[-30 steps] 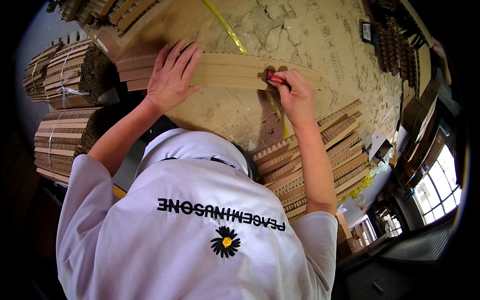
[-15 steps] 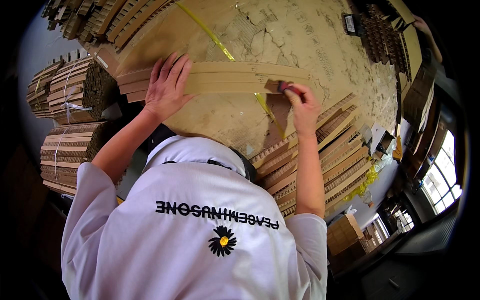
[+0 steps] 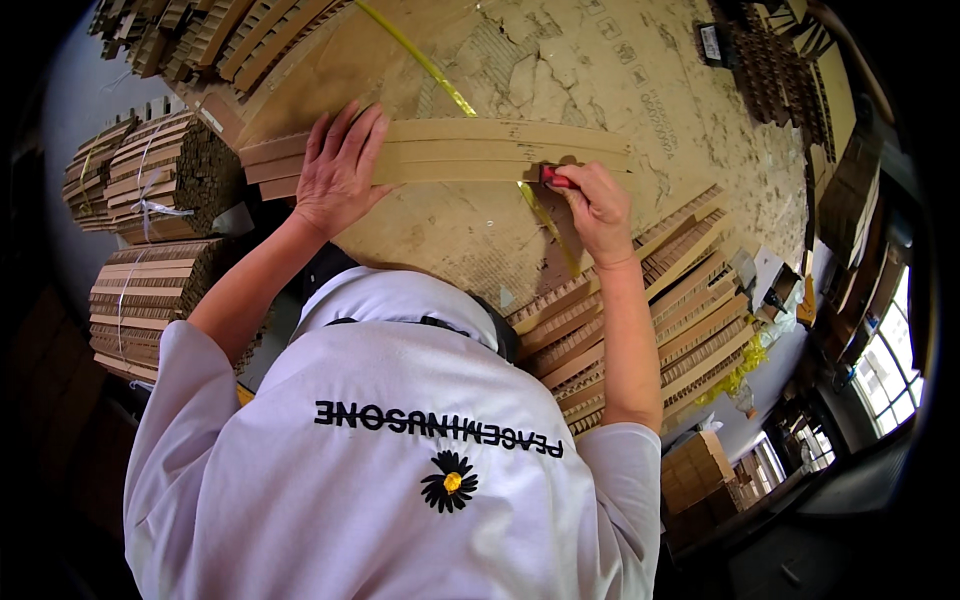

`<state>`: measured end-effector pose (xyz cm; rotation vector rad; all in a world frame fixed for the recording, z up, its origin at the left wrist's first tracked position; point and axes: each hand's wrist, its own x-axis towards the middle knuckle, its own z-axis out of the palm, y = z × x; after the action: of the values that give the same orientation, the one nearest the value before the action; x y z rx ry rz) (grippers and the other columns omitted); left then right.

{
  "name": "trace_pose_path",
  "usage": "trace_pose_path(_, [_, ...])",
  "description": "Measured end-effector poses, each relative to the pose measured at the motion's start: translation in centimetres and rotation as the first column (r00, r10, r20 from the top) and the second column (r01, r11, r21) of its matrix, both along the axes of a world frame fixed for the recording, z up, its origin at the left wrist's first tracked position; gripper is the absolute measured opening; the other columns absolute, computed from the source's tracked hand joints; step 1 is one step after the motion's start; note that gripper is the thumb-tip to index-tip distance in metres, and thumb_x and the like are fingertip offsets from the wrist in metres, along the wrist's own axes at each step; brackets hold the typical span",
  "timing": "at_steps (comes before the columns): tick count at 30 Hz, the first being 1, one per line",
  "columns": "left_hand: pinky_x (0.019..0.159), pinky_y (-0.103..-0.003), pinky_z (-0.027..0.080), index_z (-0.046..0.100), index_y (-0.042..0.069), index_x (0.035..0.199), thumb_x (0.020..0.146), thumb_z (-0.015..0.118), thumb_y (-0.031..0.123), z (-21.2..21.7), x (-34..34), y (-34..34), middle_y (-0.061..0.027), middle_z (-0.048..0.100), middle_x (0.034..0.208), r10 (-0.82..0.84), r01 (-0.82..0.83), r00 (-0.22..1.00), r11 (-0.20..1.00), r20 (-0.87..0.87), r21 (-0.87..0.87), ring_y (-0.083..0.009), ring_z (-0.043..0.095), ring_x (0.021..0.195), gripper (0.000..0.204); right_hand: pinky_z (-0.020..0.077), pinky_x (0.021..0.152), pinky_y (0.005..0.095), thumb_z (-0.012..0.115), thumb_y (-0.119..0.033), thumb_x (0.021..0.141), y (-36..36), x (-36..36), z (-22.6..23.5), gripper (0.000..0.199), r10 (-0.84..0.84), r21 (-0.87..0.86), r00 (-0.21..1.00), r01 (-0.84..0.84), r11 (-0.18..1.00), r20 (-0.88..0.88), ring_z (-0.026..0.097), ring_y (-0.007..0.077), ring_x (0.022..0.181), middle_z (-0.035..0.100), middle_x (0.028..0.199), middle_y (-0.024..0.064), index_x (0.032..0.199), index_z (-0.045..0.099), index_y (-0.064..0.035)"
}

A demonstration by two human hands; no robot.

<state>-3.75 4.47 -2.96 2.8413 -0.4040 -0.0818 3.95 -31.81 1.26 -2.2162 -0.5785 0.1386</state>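
Several long brown cardboard strips (image 3: 450,153) lie side by side across the worktop in front of me. My left hand (image 3: 343,165) rests flat on their left part, fingers stretched out and holding nothing. Near their right end, my right hand (image 3: 600,210) is closed round a small red and black hand tool (image 3: 556,176). The tool's dark end meets the nearer part of the strips; its exact kind is hard to make out. Small dark marks show on the strips beside it. A yellow strap (image 3: 430,65) runs under the strips toward me.
The worn brown worktop (image 3: 560,70) carries stacked cardboard strips (image 3: 270,40) at far left and more strips (image 3: 670,300) by my right forearm. Tied bundles (image 3: 155,300) stand at left. At far right are dark ridged cardboard pieces (image 3: 780,80) and a black box (image 3: 711,42).
My right hand has moved slightly left and down with the red and black tool, which now sits against the strips. My left hand has stayed flat in place on the strips.
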Motion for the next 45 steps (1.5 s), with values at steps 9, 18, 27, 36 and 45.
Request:
trace_pose_path(9, [0.124, -0.053, 0.027, 0.047, 0.006, 0.152, 0.067, 0.09, 0.039, -0.1, 0.1, -0.1, -0.009, 0.042, 0.158, 0.002, -0.002, 1.0, 1.0, 0.003, 0.0, -0.0323, 0.035, 0.15, 0.1, 0.0509, 0.06, 0.0348, 0.076, 0.004, 0.08, 0.2, -0.1, 0.0, 0.026, 0.006, -0.132, 0.999, -0.001, 0.991, 0.036, 0.064, 0.0257, 0.07, 0.063, 0.081, 0.0069, 0.101, 0.073, -0.0107])
trace_pose_path(18, [0.124, -0.054, 0.027, 0.045, 0.006, 0.153, 0.065, 0.091, 0.036, -0.1, 0.0, -0.1, -0.0098, 0.041, 0.16, 0.007, -0.007, 1.0, 1.0, -0.014, -0.016, -0.0332, 0.036, 0.15, 0.103, 0.0511, 0.057, 0.036, 0.076, -0.003, 0.079, 0.1, 0.7, 0.3, 0.019, 0.046, -0.191, 0.999, -0.042, 0.981, 0.018, 0.067, 0.0261, 0.071, 0.066, 0.082, 0.0032, 0.095, 0.072, -0.0142])
trace_pose_path(27, [0.124, -0.055, 0.025, 0.039, 0.004, 0.155, 0.061, 0.093, 0.032, -0.3, 0.0, 0.2, -0.0125, 0.037, 0.163, -0.015, 0.015, 1.0, 0.999, -0.007, -0.042, -0.0367, 0.034, 0.151, 0.112, 0.0501, 0.059, 0.0322, 0.078, 0.002, 0.08, 0.4, 1.2, 0.5, 0.02, 0.073, -0.164, 0.997, -0.075, 0.984, -0.02, 0.064, 0.025, 0.067, 0.064, 0.079, 0.0072, 0.097, 0.073, -0.0086])
trace_pose_path(36, [0.123, -0.058, 0.025, 0.042, 0.004, 0.155, 0.06, 0.092, 0.03, -0.8, -0.5, 0.5, -0.0139, 0.038, 0.162, -0.012, 0.014, 1.0, 0.998, 0.022, -0.061, -0.038, 0.035, 0.151, 0.11, 0.0519, 0.062, 0.0398, 0.075, -0.001, 0.08, 0.2, 1.6, 0.0, 0.019, 0.118, -0.111, 0.993, -0.121, 0.986, -0.028, 0.066, 0.0316, 0.075, 0.064, 0.083, 0.0087, 0.096, 0.072, -0.0106])
trace_pose_path(45, [0.12, -0.058, 0.029, 0.049, 0.001, 0.147, 0.065, 0.088, 0.036, 1.4, 0.2, -0.6, -0.0191, 0.048, 0.153, -0.04, 0.039, 0.999, 0.995, -0.008, -0.093, -0.0395, 0.042, 0.143, 0.097, 0.0546, 0.066, 0.0391, 0.073, 0.001, 0.079, -0.5, 0.3, 0.5, 0.017, 0.07, -0.197, 0.997, -0.074, 0.978, -0.026, 0.069, 0.0314, 0.078, 0.068, 0.084, 0.0087, 0.092, 0.071, -0.0103])
